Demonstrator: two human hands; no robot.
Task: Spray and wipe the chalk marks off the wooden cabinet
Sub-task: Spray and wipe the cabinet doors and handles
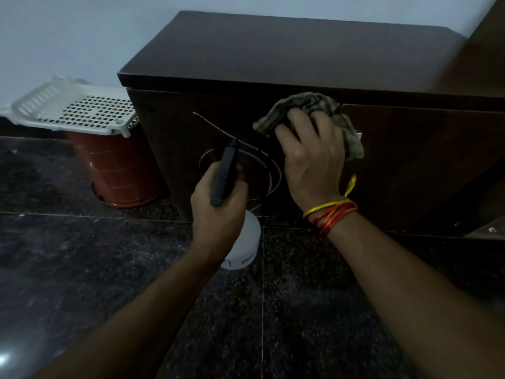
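While the chalk marks (259,165) curl across the dark wooden cabinet (300,64) front, I see my right hand (311,160) just right of them, pressing a bunched grey cloth (300,108) to the wood. My left hand (218,206), nearer, grips a spray bottle (240,242), its black nozzle (225,173) aimed at the loops.

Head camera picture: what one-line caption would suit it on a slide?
Left hand aims a spray bottle at chalk marks on a wooden cabinet; right hand presses a cloth.
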